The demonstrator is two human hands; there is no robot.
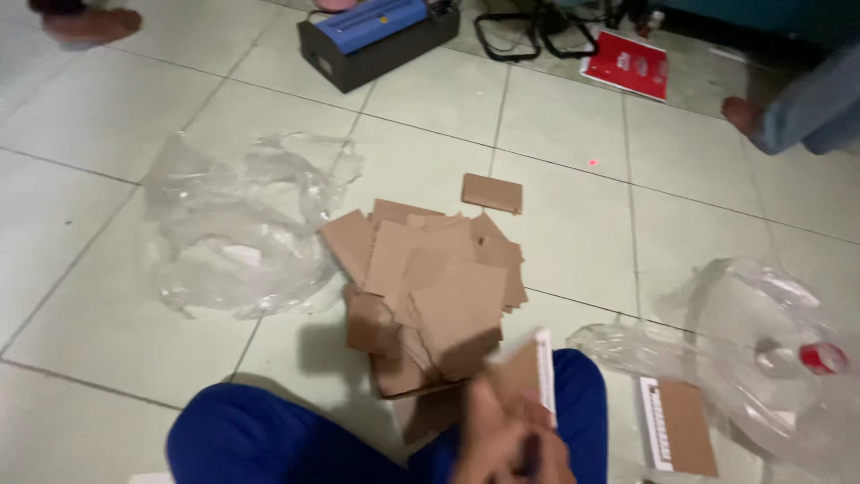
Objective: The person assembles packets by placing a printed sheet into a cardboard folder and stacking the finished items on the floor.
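At the bottom edge, between my blue-trousered knees, my hands are pressed together and blurred. My left hand (488, 435) grips a brown cardboard piece with a white strip along one side (528, 366), thumb up its front. My right hand (548, 453) sits against it at the lower right, fingers curled; what it holds is unclear. Just beyond the hands a loose pile of brown cardboard pieces (430, 287) lies on the tiled floor. One single brown piece (492, 193) lies apart behind the pile.
Crumpled clear plastic bags lie left (233, 224) and right (761, 358) of the pile. Another brown piece with a white strip (679, 426) lies by the right bag. A black and blue machine (376, 36), cables and a red booklet (627, 63) sit farther back. Other people's feet (743, 116) (90, 22) show.
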